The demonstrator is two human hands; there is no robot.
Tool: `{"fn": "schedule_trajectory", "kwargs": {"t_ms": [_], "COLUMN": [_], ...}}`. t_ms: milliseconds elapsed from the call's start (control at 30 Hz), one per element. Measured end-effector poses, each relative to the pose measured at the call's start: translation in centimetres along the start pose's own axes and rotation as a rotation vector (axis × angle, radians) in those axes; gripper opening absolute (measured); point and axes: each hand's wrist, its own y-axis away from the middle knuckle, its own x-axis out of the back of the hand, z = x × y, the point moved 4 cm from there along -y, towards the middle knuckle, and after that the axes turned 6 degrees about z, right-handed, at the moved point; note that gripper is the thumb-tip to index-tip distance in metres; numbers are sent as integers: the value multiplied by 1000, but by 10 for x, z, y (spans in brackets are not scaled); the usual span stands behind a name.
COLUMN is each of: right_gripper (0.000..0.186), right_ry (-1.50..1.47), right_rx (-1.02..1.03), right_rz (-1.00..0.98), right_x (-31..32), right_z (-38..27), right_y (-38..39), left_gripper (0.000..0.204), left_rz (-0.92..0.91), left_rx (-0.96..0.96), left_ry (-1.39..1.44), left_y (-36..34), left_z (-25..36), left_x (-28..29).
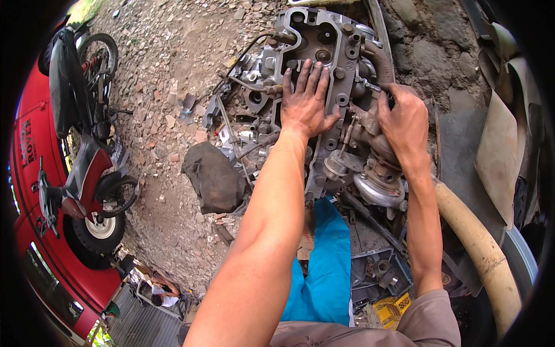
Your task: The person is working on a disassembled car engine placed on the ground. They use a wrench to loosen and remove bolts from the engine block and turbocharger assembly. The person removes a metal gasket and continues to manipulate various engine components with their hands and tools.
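Note:
An engine cylinder head [344, 55] with bolts and open recesses lies before me. My left hand [303, 104] is spread flat across its upper face, fingers apart. To its right, my right hand [403, 115] curls its fingers around a small silver wrench-like tool [370, 87] beside a rusty pipe [378, 61]; the tool's far end is hard to make out. Just below the hands are a turbocharger [376, 188] and a round silver actuator [335, 166] with a rod.
Dark cloth [214, 179] lies left of the engine; a bamboo pole [474, 237] and stone wall [433, 52] at right. Parts trays [370, 272] sit below. A motorcycle [92, 173] and red vehicle [34, 115] stand left across gravel. Another person [165, 295] is at lower left.

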Motion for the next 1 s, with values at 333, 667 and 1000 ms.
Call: {"fn": "schedule_trajectory", "kwargs": {"t_ms": [333,667,1000], "right_gripper": [19,28,29], "right_ry": [60,26,-61], "right_rx": [115,-42,-248], "right_rz": [70,-98,-127], "right_x": [-4,-44,-11], "right_z": [-11,35,71], "right_y": [9,-77,-81], "left_gripper": [90,87,87], "left_rz": [-16,-43,-14], "left_rx": [2,11,5], "left_ry": [-48,-55,-27], "left_y": [1,0,1], "left_z": [0,-1,-1], "left_x": [-3,-1,0]}}
